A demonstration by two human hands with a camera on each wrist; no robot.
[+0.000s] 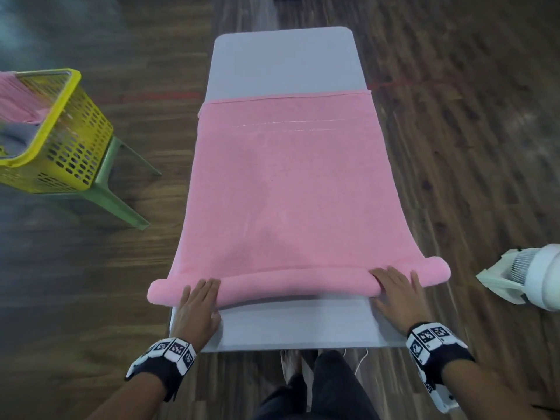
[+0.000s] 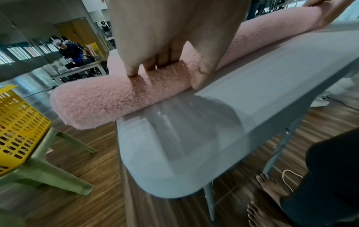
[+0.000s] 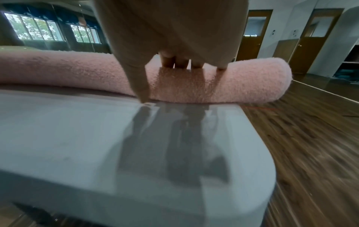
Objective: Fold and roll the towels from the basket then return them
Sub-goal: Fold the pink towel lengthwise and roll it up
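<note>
A pink towel lies flat along the grey table, with its near end rolled into a thick roll that overhangs both table sides. My left hand lies on the roll's left part, fingers laid over the top and thumb against its near side. My right hand presses the right part in the same way. The left wrist view shows the roll under the fingers, and the right wrist view shows the roll's right end past the table corner.
A yellow perforated basket sits on a green stool to the left, holding another pink towel and something grey. A white fan stands on the wooden floor at the right. Bare table shows between the roll and me.
</note>
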